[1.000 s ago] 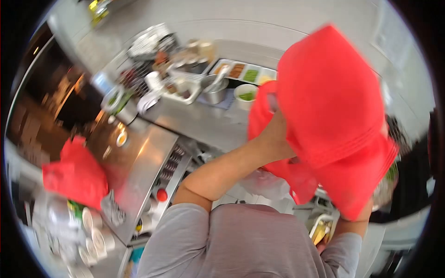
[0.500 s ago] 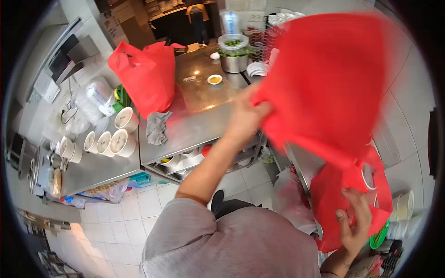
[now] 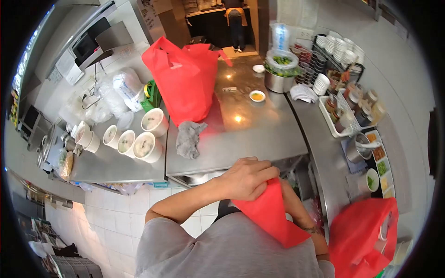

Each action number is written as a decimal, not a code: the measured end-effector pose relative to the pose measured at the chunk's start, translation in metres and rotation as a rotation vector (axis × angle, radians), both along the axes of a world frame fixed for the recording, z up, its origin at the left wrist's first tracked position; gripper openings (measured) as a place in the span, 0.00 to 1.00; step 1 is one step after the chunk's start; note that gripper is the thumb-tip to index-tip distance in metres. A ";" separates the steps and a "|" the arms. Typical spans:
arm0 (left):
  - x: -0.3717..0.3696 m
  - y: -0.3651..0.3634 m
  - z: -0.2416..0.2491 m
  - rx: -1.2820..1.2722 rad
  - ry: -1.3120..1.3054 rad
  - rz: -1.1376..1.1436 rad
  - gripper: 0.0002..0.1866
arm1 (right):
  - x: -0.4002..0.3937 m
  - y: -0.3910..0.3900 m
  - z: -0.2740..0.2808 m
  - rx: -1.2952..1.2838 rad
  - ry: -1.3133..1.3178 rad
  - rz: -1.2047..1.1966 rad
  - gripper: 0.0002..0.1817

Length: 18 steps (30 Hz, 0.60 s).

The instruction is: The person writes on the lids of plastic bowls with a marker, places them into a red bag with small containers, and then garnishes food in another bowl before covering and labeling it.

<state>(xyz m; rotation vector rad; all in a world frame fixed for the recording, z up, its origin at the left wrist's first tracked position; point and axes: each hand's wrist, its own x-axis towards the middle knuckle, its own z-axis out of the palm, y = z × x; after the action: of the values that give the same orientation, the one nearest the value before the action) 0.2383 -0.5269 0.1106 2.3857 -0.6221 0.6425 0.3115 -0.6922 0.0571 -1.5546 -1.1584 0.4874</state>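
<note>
In front of my chest, my left hand [image 3: 250, 178] is closed around the top of a red fabric bag [image 3: 269, 211]. The bag hangs limp and folded below my fingers, against my grey shirt. My right forearm [image 3: 299, 208] reaches up behind the bag to the same spot. My right hand and its fingers are hidden behind the bag and my left hand. A second red bag [image 3: 354, 234] stands at the lower right, with a white container partly showing in its opening. Another full red bag [image 3: 190, 88] stands upright on the steel counter [image 3: 236, 150].
Several lidded white tubs [image 3: 147, 147] stand on the left counter, near a grey cloth [image 3: 189, 140]. A sauce dish [image 3: 257, 96] and a pot of limes [image 3: 279, 81] are further back. Condiment bottles [image 3: 345, 120] line the right counter. A person [image 3: 235, 23] stands far off.
My left hand has brought the raised red bag down from the upper right to my chest. My right hand has left the bag at the right and come to the middle. The view has shifted.
</note>
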 end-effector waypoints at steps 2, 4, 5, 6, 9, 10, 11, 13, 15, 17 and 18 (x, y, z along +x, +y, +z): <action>0.003 0.043 0.010 0.122 0.030 0.052 0.10 | 0.023 0.038 -0.005 -0.041 0.109 0.050 0.25; 0.012 0.091 0.014 0.159 -0.071 0.125 0.13 | 0.053 0.084 0.001 0.013 0.393 0.041 0.21; 0.020 0.116 0.016 0.178 -0.128 0.158 0.15 | 0.068 0.107 0.008 0.071 0.285 0.021 0.21; 0.030 0.141 0.013 0.215 -0.112 0.213 0.16 | 0.083 0.133 0.011 0.091 0.190 -0.033 0.20; 0.066 0.202 -0.037 0.292 -0.034 0.339 0.15 | 0.115 0.180 0.016 0.075 -0.143 -0.210 0.19; 0.081 0.221 -0.064 0.340 0.007 0.344 0.13 | 0.118 0.191 0.028 0.040 -0.307 -0.268 0.19; 0.094 0.238 -0.085 0.392 0.042 0.335 0.12 | 0.122 0.196 0.039 -0.009 -0.469 -0.337 0.19; 0.115 0.258 -0.105 0.413 0.133 0.258 0.11 | 0.124 0.189 0.049 -0.034 -0.537 -0.480 0.20; 0.137 0.259 -0.121 0.425 0.043 0.204 0.13 | 0.130 0.150 0.051 -0.093 -0.583 -0.679 0.21; 0.154 0.254 -0.131 0.369 0.200 0.143 0.14 | 0.126 0.093 0.051 -0.179 -0.606 -0.905 0.23; 0.163 0.245 -0.127 0.266 0.324 0.078 0.15 | 0.120 0.059 0.051 -0.223 -0.635 -1.072 0.23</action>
<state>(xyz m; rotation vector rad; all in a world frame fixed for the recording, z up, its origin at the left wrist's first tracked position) 0.4015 -0.2819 -0.0168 2.6940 -0.4998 0.2028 0.4311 -0.6330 0.1080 -2.3293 -0.5358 -0.6525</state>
